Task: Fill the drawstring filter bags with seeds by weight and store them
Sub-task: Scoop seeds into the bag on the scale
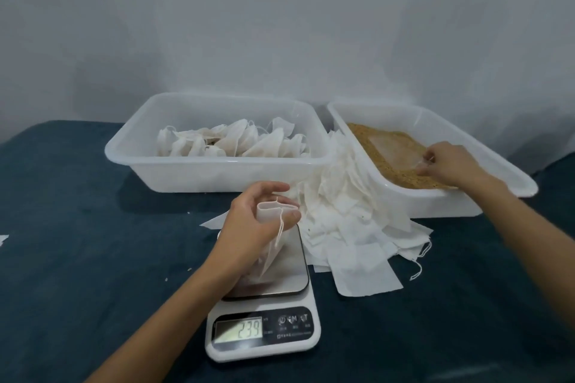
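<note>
Fingers [281, 188] of the left hand [255, 218] curl round an open bag [270, 211] over the scale [264, 314]. Farther off, the right hand [451, 165] pinches a clear scoop [393, 151] lying in the seeds [367, 134]. This looks like the filling step. Next, seeds likely get tipped into the bag's mouth between the left fingers.

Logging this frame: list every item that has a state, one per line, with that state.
Filter bag: mouth held open over the scale by the left hand.
Scale: on, display reads 239.
Left tub: holds filled bags.
Right tub: holds seeds.
Clear scoop: lying in the seeds, pinched by the right hand.
Empty bags: loose pile between the tubs.
</note>
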